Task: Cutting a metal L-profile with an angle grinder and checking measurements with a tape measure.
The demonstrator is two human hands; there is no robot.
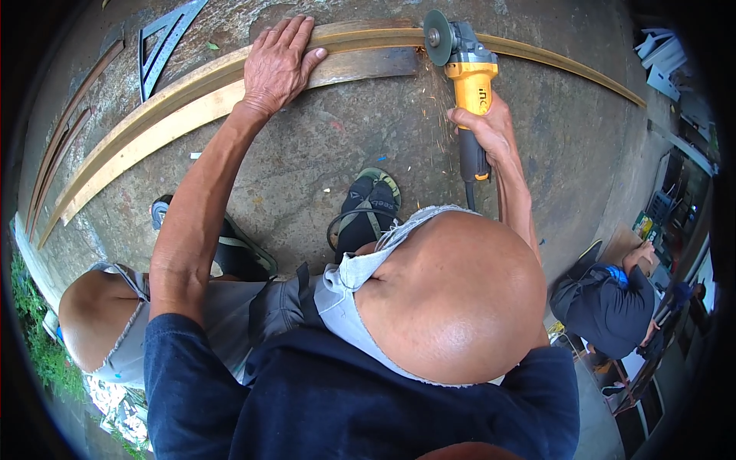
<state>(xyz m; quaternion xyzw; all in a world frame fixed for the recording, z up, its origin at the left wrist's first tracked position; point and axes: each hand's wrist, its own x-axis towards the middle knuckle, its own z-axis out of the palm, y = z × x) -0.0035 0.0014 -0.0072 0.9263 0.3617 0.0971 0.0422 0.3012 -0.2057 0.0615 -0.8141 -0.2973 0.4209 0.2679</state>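
My right hand (491, 126) is wrapped round the body of a yellow and grey angle grinder (469, 73), whose cord runs down toward my knee. Its disc (437, 38) stands upright at a long, brownish metal bar (552, 55). Sparks fly from the contact point toward me. Farther left, my left hand (277, 65) lies flat across the bar and a wooden plank (360, 67), fingers stretched out and thumb apart. The bar runs on past the plank at the right. My left palm hides part of both.
A metal set square (165, 46) lies at the far left. Thin brown metal strips (65, 146) rest beside the bar's left end. My sandalled foot (372, 199) is on the stained concrete near the sparks. Another person (609, 303) crouches at the right, beside assorted items.
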